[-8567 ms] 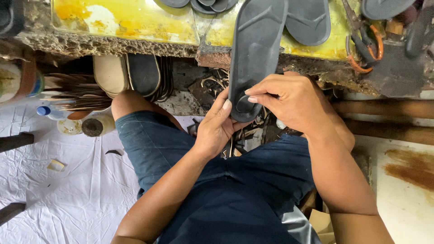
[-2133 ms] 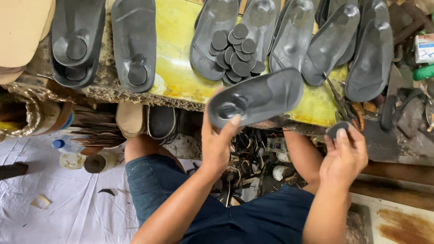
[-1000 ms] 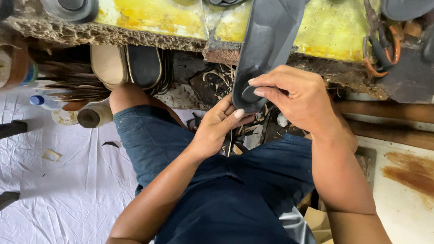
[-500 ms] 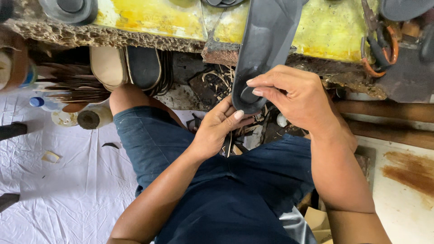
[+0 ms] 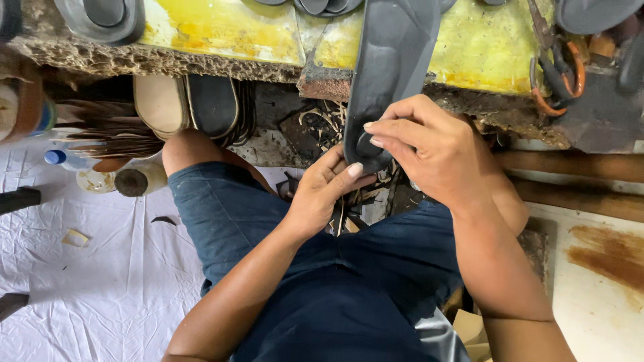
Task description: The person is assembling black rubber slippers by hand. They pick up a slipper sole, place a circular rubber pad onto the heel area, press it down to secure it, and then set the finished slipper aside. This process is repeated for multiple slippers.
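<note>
Sitting low, the person fills the near part of the view with dark blue shorts [image 5: 315, 281] and two bare forearms that rise toward the middle. Just past the lap, the left hand [image 5: 322, 194] cups the heel end of a dark grey sole [image 5: 389, 74] from below, its fingers curled shut around the rim and its thumb lying along the edge. Beside it, the right hand [image 5: 436, 154] comes over the top, closed on the same end, with its fingertips [image 5: 376, 134] pressing a small round pad [image 5: 367, 144] into the heel hollow. From there the sole runs upright, away from the body, so that its toe end overlaps the bench edge.

Under the hands, between the knees, lie dark scraps [image 5: 322, 127] and offcuts. Left of the knee, on a crumpled white sheet [image 5: 87, 281], stand a small bottle with a blue cap [image 5: 64, 159] and a pale bottle lying on its side [image 5: 137, 179]. Behind the knee, a few flat soles [image 5: 188, 107], pale and dark, lean against the bench.

Farthest off is the bench [image 5: 221, 30] itself, its top stained yellow and its edge ragged. More grey soles [image 5: 100, 17] lie on it, and orange-handled scissors [image 5: 557, 64] rest at the right end.
</note>
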